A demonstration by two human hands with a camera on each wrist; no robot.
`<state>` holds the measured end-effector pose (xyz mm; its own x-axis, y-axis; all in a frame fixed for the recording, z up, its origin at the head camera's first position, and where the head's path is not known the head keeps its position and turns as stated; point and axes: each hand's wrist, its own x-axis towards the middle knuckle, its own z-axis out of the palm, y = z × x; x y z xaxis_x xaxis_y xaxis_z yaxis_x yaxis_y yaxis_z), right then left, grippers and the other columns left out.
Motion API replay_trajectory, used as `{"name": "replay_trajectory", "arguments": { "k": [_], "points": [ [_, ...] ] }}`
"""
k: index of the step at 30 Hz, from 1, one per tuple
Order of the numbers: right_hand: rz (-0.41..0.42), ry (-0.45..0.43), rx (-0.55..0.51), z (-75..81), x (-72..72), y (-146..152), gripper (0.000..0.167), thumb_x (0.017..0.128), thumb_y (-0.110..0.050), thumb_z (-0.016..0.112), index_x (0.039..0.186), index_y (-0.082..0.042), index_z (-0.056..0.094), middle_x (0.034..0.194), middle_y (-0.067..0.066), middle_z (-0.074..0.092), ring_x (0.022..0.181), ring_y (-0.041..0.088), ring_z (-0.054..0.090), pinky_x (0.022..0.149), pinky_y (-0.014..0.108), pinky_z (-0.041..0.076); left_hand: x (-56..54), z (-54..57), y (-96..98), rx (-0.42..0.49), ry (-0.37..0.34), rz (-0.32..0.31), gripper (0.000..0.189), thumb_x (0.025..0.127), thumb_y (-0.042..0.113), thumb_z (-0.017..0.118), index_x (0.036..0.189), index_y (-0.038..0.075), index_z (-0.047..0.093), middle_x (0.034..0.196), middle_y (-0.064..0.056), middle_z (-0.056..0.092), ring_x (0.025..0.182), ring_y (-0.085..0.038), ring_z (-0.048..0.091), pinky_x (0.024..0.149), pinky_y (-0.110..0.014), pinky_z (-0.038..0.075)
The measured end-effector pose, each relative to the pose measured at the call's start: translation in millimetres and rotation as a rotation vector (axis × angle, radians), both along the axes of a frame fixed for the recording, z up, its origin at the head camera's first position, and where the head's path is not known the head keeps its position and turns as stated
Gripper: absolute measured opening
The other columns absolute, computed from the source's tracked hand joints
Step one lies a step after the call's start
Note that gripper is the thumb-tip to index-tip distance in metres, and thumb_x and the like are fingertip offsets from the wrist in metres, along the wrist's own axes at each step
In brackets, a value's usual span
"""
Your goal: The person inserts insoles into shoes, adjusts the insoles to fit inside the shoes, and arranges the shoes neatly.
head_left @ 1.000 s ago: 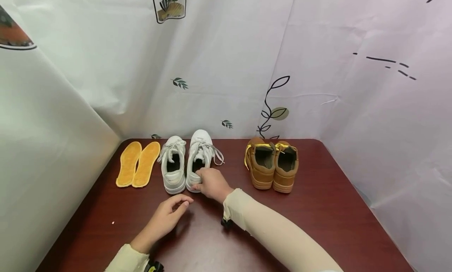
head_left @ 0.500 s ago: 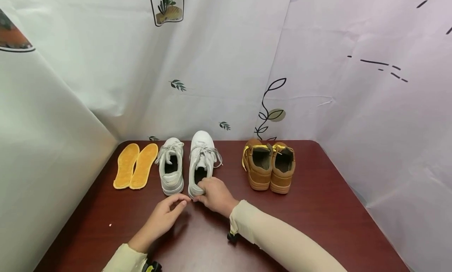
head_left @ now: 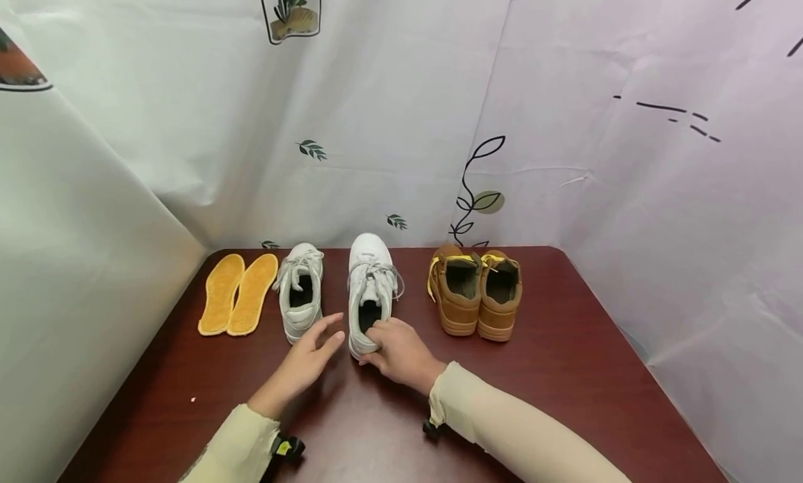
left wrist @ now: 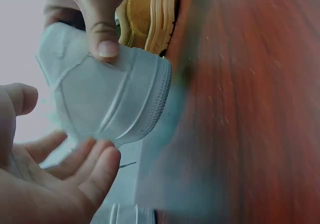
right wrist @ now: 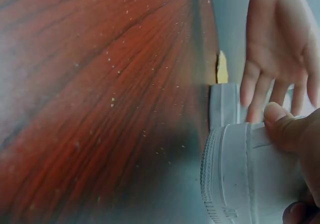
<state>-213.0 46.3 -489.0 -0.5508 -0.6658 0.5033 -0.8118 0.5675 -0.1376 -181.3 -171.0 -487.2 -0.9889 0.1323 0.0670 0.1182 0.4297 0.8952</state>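
White shoe [head_left: 371, 290] at 12 o'clock on table [head_left: 564, 399] | heel pinched in right hand [head_left: 403, 354], fingers inside opening, thumb outside | left hand [head_left: 306, 361] loosely spread, holding nothing, at shoe's 8 o'clock

Soft, fairly even light fills the head view, with pale glare on the near part of the dark red tabletop [head_left: 376, 445], a diffuse shadow beside the left hand [head_left: 304, 364], and a greenish-to-pinkish tint across the printed backdrop [head_left: 401, 106]. Both wrist views look cooler and softer, the tabletop blurred, with darkness near the white sneaker [right wrist: 240, 169] in the right one.
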Motion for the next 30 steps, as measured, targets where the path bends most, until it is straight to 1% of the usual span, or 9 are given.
{"name": "replay_trajectory", "arguments": {
  "k": [3,6,8,11,16,19,24,26,30],
  "points": [
    [0.006,0.013,0.008,4.0,3.7,7.4,0.028,0.076,-0.039,0.084,0.078,-0.021,0.061,0.078,-0.01,0.06,0.076,0.013,0.057,0.076,0.026,0.046,-10.5,1.5,9.1,0.113,-0.072,0.016,0.053,0.106,0.029,0.051,0.152,0.006,0.039,0.147,-0.026,0.046,0.123,-0.042,0.056,0.096,-0.047,0.051],
    [0.02,0.016,0.006,8.0,7.4,14.1,0.028,0.076,-0.037,0.084,0.078,-0.02,0.061,0.078,-0.009,0.06,0.076,0.013,0.056,0.076,0.027,0.045,-21.5,3.6,18.7,0.24,-0.126,0.024,0.056,0.107,0.033,0.047,0.154,0.005,0.034,0.152,-0.027,0.04,0.128,-0.043,0.053,0.105,-0.051,0.046],
    [0.029,0.014,0.006,9.7,10.0,18.4,0.028,0.076,-0.036,0.085,0.078,-0.021,0.062,0.079,-0.009,0.06,0.077,0.013,0.056,0.076,0.027,0.046,-28.2,4.3,24.9,0.322,-0.157,0.002,0.059,0.108,0.034,0.045,0.155,0.003,0.03,0.152,-0.027,0.038,0.131,-0.042,0.05,0.108,-0.053,0.042],
    [0.038,0.008,0.011,11.2,14.4,25.4,0.027,0.077,-0.037,0.084,0.079,-0.021,0.063,0.08,-0.01,0.06,0.077,0.012,0.056,0.075,0.027,0.046,-34.9,3.6,32.9,0.407,-0.212,-0.022,0.06,0.107,0.035,0.046,0.156,0.004,0.028,0.154,-0.023,0.037,0.135,-0.037,0.046,0.111,-0.052,0.039],
    [0.045,0.009,0.0,14.8,22.6,37.3,0.027,0.076,-0.035,0.086,0.079,-0.021,0.063,0.08,-0.01,0.059,0.077,0.012,0.056,0.074,0.027,0.045,-37.9,-0.2,43.0,0.5,-0.263,-0.093,0.062,0.107,0.031,0.048,0.157,0.005,0.024,0.159,-0.02,0.031,0.139,-0.033,0.04,0.114,-0.051,0.036],
    [0.048,0.012,0.002,17.7,28.3,43.5,0.028,0.075,-0.035,0.086,0.079,-0.021,0.062,0.081,-0.011,0.059,0.077,0.012,0.055,0.073,0.027,0.045,-36.4,-1.9,47.8,0.543,-0.292,-0.144,0.062,0.108,0.03,0.046,0.158,0.004,0.021,0.158,-0.022,0.032,0.136,-0.035,0.045,0.112,-0.048,0.039],
    [0.047,-0.01,0.01,18.5,35.7,54.1,0.028,0.075,-0.034,0.086,0.079,-0.021,0.061,0.08,-0.011,0.058,0.076,0.011,0.055,0.073,0.027,0.045,-33.2,-5.3,56.3,0.555,-0.31,-0.178,0.063,0.107,0.03,0.047,0.157,0.002,0.022,0.156,-0.024,0.034,0.132,-0.03,0.049,0.11,-0.046,0.041],
    [0.045,-0.024,0.015,16.6,37.4,57.8,0.03,0.075,-0.035,0.086,0.078,-0.021,0.06,0.079,-0.011,0.056,0.076,0.01,0.054,0.073,0.027,0.045,-32.6,-8.3,59.1,0.544,-0.311,-0.19,0.063,0.107,0.03,0.047,0.157,0.001,0.023,0.155,-0.025,0.035,0.131,-0.031,0.05,0.11,-0.047,0.041],
    [0.058,-0.04,0.02,10.4,38.7,63.3,0.031,0.075,-0.037,0.086,0.078,-0.021,0.059,0.079,-0.011,0.055,0.074,0.01,0.054,0.072,0.026,0.045,-32.9,-16.1,61.5,0.488,-0.325,-0.225,0.065,0.107,0.032,0.046,0.155,-0.003,0.022,0.152,-0.028,0.039,0.13,-0.033,0.052,0.106,-0.046,0.045]
  ]
}}
